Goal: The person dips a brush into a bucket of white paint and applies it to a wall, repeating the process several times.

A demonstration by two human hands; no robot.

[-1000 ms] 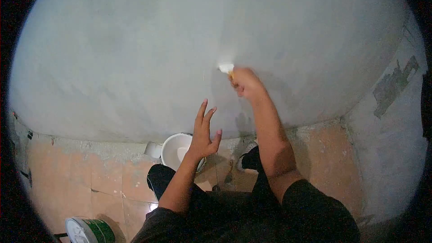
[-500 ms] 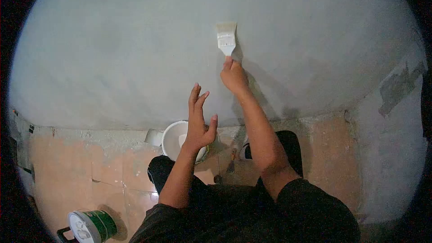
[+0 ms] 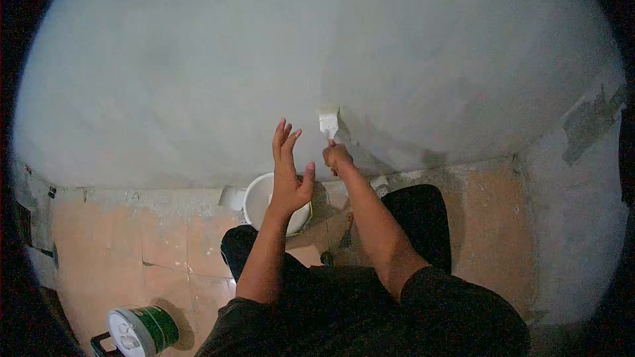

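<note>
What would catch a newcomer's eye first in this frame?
The right hand holds a brush against the grey wall near mid-frame. Beside it the left hand is raised open, in front of a white bucket at the wall's foot. A green can lies at lower left.

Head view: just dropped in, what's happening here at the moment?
A person faces a grey wall. The right hand grips a wide brush, its head held against the wall low down. The left hand is open and empty, raised beside it. A white bucket stands at the wall's foot, and a green can lies on the tiled floor at lower left.
</note>
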